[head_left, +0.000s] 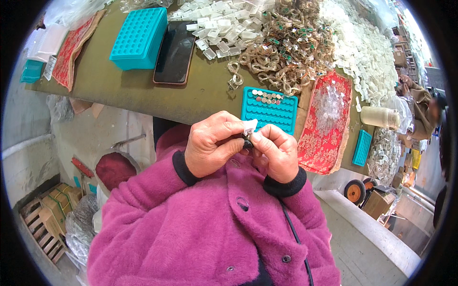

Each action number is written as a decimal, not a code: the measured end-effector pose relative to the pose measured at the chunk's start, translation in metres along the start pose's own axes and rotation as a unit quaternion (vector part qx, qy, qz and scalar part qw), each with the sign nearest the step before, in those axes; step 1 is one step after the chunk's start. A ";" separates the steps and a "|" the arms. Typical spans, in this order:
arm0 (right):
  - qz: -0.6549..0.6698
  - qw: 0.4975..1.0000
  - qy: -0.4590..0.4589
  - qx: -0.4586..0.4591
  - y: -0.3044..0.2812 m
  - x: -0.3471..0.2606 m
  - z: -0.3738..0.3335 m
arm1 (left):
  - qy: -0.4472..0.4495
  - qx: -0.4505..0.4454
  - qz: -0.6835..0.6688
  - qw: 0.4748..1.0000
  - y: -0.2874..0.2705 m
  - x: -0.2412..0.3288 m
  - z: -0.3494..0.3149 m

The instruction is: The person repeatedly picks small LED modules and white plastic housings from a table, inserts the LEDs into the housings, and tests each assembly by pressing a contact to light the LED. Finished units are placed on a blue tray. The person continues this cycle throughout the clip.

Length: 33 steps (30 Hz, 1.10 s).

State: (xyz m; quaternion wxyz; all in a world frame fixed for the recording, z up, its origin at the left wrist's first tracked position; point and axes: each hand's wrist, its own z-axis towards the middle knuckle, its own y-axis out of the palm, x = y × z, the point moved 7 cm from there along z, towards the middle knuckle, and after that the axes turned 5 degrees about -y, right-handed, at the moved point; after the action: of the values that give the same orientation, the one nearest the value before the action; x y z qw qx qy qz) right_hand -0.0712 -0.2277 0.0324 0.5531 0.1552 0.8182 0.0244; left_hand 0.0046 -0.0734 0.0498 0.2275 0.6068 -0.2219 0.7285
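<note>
My left hand (212, 143) and my right hand (278, 151) meet in front of my chest, just short of the table edge. Both are closed in a pinch around a small white, cloudy plastic piece (250, 126). A tiny dark part (247, 142) shows below it between the fingertips; I cannot make out its kind or which hand grips it. Right behind the hands lies a teal tray (269, 114) with rows of hollows, some holding small round metallic pieces (267, 97).
Beyond the tray are piles of coiled wire assemblies (293, 43) and clear plastic cases (224, 26). A red patterned cloth pad (327, 124) and a jar (379, 117) lie to the right. To the left are a phone (175, 53) and stacked teal trays (139, 38).
</note>
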 end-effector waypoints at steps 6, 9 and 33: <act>0.029 0.998 0.042 -0.031 0.005 0.003 -0.003 | -0.155 -0.021 -0.260 0.953 0.009 -0.021 -0.006; -0.060 0.998 -0.031 -0.014 0.005 -0.005 -0.004 | -0.193 -0.035 -0.246 0.949 0.008 -0.027 -0.007; -0.096 0.990 -0.092 -0.056 0.004 -0.012 0.005 | -0.225 -0.021 -0.364 0.904 0.012 -0.034 0.004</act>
State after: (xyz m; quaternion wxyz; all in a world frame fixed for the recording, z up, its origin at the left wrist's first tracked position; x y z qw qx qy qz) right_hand -0.0614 -0.2281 0.0422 0.6333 0.0465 0.7725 0.0022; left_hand 0.0054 -0.0875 0.0163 0.4332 0.7885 -0.0460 0.4341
